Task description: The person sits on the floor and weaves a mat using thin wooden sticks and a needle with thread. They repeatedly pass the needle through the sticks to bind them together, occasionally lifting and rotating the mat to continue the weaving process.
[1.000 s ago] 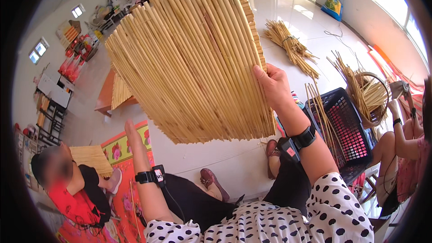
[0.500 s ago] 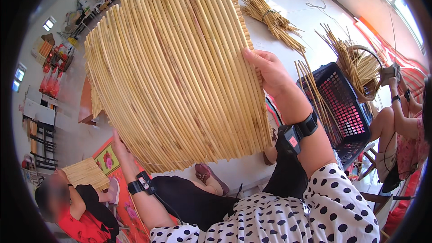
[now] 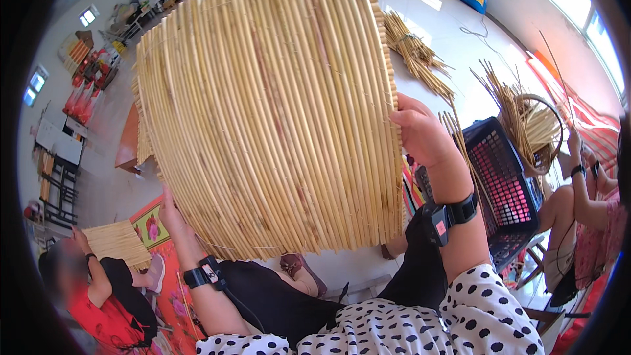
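Note:
A large mat of pale straw-coloured reed stalks (image 3: 276, 118), stitched side by side with thin thread, fills the middle of the view, raised above my lap. My right hand (image 3: 424, 130) grips its right edge, the fingers partly behind it. At the lower left edge, my left hand (image 3: 176, 217) holds the mat from the side; most of its fingers are hidden behind the stalks. The far edge of the mat runs out at the top of the view.
To the right stand a dark plastic crate (image 3: 503, 177) and a wicker basket (image 3: 540, 151) with stalks. A tied bundle of stalks (image 3: 414, 49) lies on the floor. One person (image 3: 98, 289) sits at left with a smaller mat (image 3: 118, 243); another person (image 3: 591, 223) sits at right.
The mat has shifted a little to the right and stands more upright. Both hands have stayed on its edges, my right hand moving right and slightly lower in view.

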Motion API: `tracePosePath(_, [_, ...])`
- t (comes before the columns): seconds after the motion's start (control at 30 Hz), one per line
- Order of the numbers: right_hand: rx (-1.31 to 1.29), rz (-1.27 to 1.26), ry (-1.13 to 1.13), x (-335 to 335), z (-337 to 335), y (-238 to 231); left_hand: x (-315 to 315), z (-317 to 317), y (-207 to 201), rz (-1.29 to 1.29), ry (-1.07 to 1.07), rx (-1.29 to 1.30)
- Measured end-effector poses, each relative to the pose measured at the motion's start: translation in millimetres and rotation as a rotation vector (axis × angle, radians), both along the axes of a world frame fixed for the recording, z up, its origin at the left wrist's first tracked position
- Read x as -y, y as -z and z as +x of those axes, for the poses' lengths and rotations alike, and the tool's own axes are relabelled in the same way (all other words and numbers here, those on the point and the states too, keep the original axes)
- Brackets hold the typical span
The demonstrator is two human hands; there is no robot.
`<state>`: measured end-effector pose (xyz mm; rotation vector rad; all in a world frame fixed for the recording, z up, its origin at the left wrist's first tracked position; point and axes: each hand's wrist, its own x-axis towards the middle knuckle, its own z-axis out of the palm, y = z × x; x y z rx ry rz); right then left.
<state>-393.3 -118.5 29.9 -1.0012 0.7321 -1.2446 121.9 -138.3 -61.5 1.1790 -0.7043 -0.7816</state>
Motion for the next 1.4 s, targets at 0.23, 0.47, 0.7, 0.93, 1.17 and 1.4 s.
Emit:
tracePosePath(0.23, [-0.221,-0.033,0.162,-4,11,-4,-1,-6,3,-0.016,-0.085,0.081])
tracePosePath(0.47, [-0.289,0.011,0.224,1,10,3,-2,-15,1,-0.109,-0.166,0.077])
tracePosePath(0.7, [-0.440,0.015,0.270,5,17,5,-8,-9,4,-0.124,-0.228,0.139])
tracePosePath(0.93, [-0.414,-0.154,0.417,21,20,25,-11,-29,-8,-0.160,-0.261,0.078])
tracePosePath(1.17, [-0.298,-0.200,0.459,25,37,14,-14,-21,-8,-0.247,-0.194,0.038])
tracePosePath(1.4, [-0.295,-0.207,0.362,21,39,10,-14,-13,-7,-0.226,-0.168,0.024])
